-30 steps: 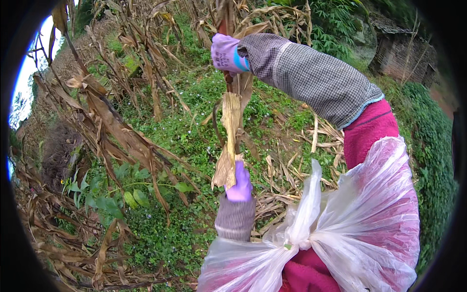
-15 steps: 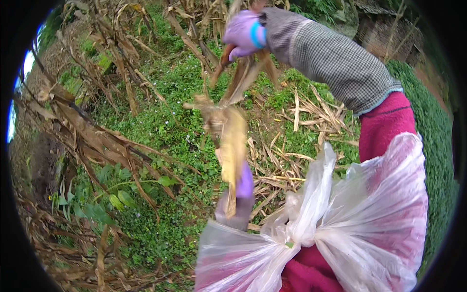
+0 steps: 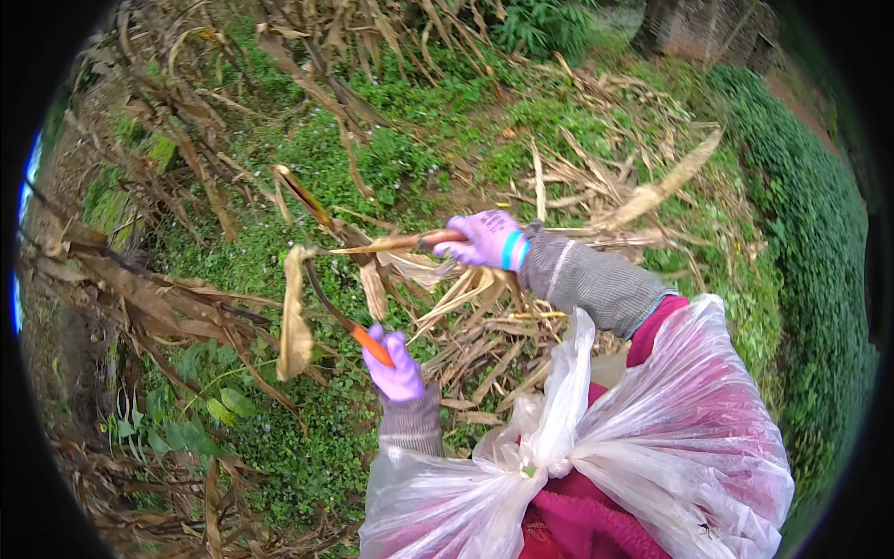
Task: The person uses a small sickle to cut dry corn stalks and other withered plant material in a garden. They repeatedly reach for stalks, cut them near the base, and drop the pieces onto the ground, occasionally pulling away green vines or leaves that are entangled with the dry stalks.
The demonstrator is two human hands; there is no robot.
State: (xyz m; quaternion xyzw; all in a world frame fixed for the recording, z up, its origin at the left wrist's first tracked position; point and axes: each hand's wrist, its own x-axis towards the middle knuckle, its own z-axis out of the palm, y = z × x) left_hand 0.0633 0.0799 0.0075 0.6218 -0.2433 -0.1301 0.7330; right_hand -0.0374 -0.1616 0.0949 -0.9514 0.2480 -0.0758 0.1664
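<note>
My left hand (image 3: 395, 369) is clamped on an orange-handled sickle (image 3: 372, 346), its curved blade (image 3: 322, 297) ahead of my grip; my right hand (image 3: 486, 239) is wrapped round a dry stalk (image 3: 396, 243), which extends leftward from it toward the blade.

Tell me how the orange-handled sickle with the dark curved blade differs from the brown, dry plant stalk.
The orange-handled sickle has a dark blade that bends in an arc; the brown, dry plant stalk looks nearly straight. The sickle is in the purple-gloved left hand, the stalk in the purple-gloved right hand. The sickle slants up and leftward, while the stalk lies closer to level in the picture. Both are held.
</note>
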